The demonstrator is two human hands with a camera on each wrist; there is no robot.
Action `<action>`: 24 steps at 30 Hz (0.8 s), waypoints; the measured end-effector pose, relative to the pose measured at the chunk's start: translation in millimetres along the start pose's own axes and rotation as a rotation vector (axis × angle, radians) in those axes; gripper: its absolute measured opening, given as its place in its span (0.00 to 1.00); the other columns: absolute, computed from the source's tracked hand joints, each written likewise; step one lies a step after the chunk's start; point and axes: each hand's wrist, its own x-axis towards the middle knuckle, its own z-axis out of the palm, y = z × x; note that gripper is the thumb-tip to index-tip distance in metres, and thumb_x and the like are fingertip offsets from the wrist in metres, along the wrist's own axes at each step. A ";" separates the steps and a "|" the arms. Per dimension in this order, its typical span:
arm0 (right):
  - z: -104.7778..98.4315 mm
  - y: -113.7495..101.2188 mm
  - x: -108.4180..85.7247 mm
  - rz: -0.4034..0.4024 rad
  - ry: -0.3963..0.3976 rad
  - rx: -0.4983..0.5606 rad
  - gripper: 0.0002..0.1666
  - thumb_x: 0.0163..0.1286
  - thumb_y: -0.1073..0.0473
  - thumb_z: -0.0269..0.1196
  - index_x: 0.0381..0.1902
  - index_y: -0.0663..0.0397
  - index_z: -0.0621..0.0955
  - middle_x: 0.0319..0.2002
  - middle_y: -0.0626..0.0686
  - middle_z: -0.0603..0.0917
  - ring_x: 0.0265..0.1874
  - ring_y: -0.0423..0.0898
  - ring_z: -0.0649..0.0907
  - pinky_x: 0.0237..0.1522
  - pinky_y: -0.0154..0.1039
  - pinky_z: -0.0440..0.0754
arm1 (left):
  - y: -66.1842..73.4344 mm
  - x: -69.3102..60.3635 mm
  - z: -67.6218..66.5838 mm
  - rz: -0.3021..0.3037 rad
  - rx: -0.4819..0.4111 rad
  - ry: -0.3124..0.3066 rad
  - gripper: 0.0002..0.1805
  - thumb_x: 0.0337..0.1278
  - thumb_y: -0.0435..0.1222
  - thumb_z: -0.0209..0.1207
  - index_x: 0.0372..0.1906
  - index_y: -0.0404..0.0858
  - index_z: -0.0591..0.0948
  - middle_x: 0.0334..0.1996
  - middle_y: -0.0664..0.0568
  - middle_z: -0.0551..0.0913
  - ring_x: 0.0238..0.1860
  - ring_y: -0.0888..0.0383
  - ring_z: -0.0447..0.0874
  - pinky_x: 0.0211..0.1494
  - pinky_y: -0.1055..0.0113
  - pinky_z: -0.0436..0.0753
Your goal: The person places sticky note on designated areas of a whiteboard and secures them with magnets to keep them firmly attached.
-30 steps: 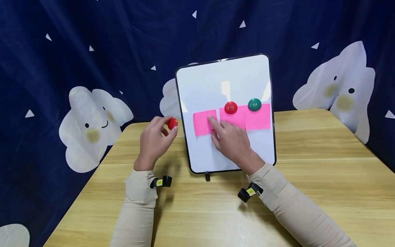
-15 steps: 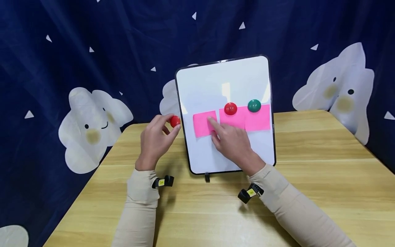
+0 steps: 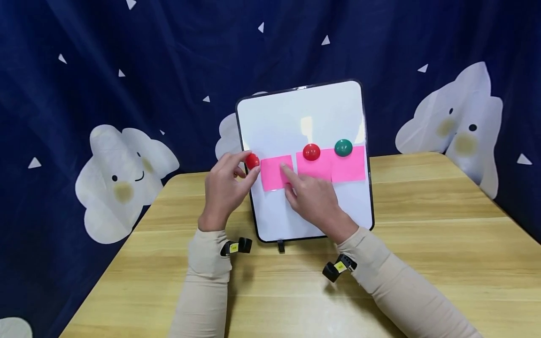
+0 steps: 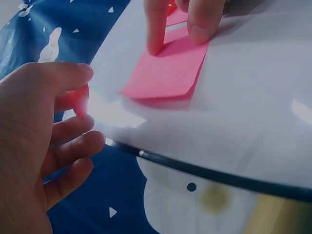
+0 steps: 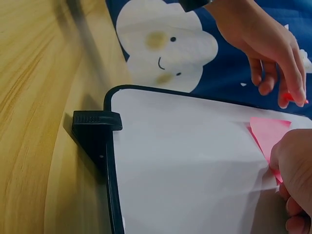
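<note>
My left hand (image 3: pixel 226 188) pinches a round red magnet (image 3: pixel 252 161) between thumb and fingers at the left edge of the whiteboard (image 3: pixel 296 115). In the left wrist view this magnet (image 4: pixel 81 101) appears held just off the board's surface. With an extended index finger, my right hand (image 3: pixel 314 197) presses the leftmost pink sticky note (image 3: pixel 272 174) against the board. Two more pink notes sit to its right, the middle note (image 3: pixel 313 168) partly behind my hand. A red magnet (image 3: pixel 311 152) lies on the middle note's top edge, and a green magnet (image 3: pixel 343 148) on the right note's (image 3: pixel 348 169).
The whiteboard leans back on a small black foot (image 3: pixel 281 246) on the wooden table (image 3: pixel 279 295). Behind it hangs a dark blue curtain (image 3: pixel 190 42) with printed clouds. A small black camera (image 3: pixel 244 245) is strapped to my left wrist, another camera (image 3: pixel 330 272) to my right.
My left hand has moved right with the red magnet, from beside the board to over its left edge. My right hand keeps its finger on the leftmost note. The head view has shifted slightly.
</note>
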 end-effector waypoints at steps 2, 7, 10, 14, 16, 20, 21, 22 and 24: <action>0.8 -0.2 0.1 -0.003 0.000 -0.007 0.32 0.62 0.58 0.69 0.65 0.55 0.78 0.13 0.47 0.69 0.11 0.40 0.65 0.15 0.34 0.63 | 1.1 1.0 2.6 0.005 0.005 -0.007 0.21 0.58 0.43 0.69 0.55 0.39 0.85 0.42 0.47 0.82 0.29 0.58 0.81 0.28 0.64 0.76; 1.2 -0.6 -0.3 -0.005 -0.008 -0.013 0.32 0.63 0.57 0.69 0.65 0.56 0.78 0.14 0.47 0.70 0.11 0.40 0.65 0.16 0.34 0.64 | 4.2 2.7 8.8 0.038 0.004 0.002 0.21 0.57 0.41 0.70 0.55 0.38 0.85 0.43 0.46 0.81 0.31 0.56 0.81 0.30 0.64 0.78; 0.7 -0.8 -0.5 -0.006 -0.005 -0.013 0.32 0.63 0.57 0.69 0.65 0.56 0.78 0.14 0.47 0.70 0.11 0.40 0.66 0.16 0.34 0.64 | 6.1 4.5 13.9 0.081 0.013 0.017 0.21 0.57 0.40 0.69 0.55 0.39 0.86 0.46 0.47 0.83 0.38 0.53 0.82 0.35 0.61 0.82; 0.3 -1.2 -0.7 -0.009 -0.002 -0.010 0.32 0.63 0.57 0.69 0.65 0.56 0.78 0.13 0.47 0.69 0.10 0.40 0.65 0.15 0.33 0.64 | 7.8 6.4 20.8 0.126 0.056 0.030 0.22 0.56 0.40 0.70 0.56 0.39 0.85 0.49 0.47 0.85 0.48 0.50 0.80 0.44 0.59 0.83; 0.7 -1.0 -0.6 -0.012 -0.002 -0.008 0.32 0.63 0.58 0.68 0.65 0.56 0.78 0.13 0.47 0.69 0.10 0.39 0.65 0.15 0.33 0.63 | 8.7 7.3 23.8 0.141 0.077 0.033 0.23 0.55 0.41 0.70 0.56 0.39 0.85 0.49 0.47 0.85 0.50 0.49 0.79 0.45 0.59 0.83; 1.6 -0.6 -0.5 -0.013 0.001 -0.007 0.31 0.64 0.58 0.68 0.65 0.56 0.78 0.13 0.46 0.68 0.10 0.39 0.64 0.15 0.33 0.63 | 10.0 8.7 28.7 0.162 0.104 0.038 0.23 0.55 0.42 0.70 0.56 0.40 0.85 0.50 0.48 0.86 0.48 0.50 0.78 0.45 0.60 0.83; 1.8 -0.6 -0.5 -0.012 0.001 -0.006 0.31 0.64 0.58 0.67 0.65 0.56 0.78 0.13 0.46 0.68 0.10 0.39 0.64 0.15 0.33 0.63 | 10.1 8.8 29.7 0.165 0.111 0.040 0.23 0.56 0.42 0.70 0.56 0.40 0.85 0.50 0.49 0.86 0.48 0.50 0.78 0.45 0.60 0.82; 1.8 -0.3 -0.5 -0.010 0.001 -0.006 0.31 0.64 0.58 0.67 0.66 0.56 0.78 0.13 0.46 0.68 0.10 0.39 0.64 0.15 0.33 0.63 | 10.8 9.4 30.6 0.169 0.118 0.043 0.23 0.56 0.42 0.70 0.56 0.40 0.85 0.50 0.49 0.86 0.48 0.50 0.78 0.45 0.60 0.82; 1.5 0.1 -0.4 -0.008 -0.001 -0.005 0.31 0.64 0.58 0.67 0.66 0.56 0.77 0.13 0.46 0.68 0.10 0.39 0.64 0.15 0.33 0.63 | 12.1 10.3 32.1 0.174 0.131 0.048 0.22 0.56 0.42 0.70 0.56 0.40 0.85 0.50 0.49 0.86 0.48 0.50 0.78 0.45 0.60 0.81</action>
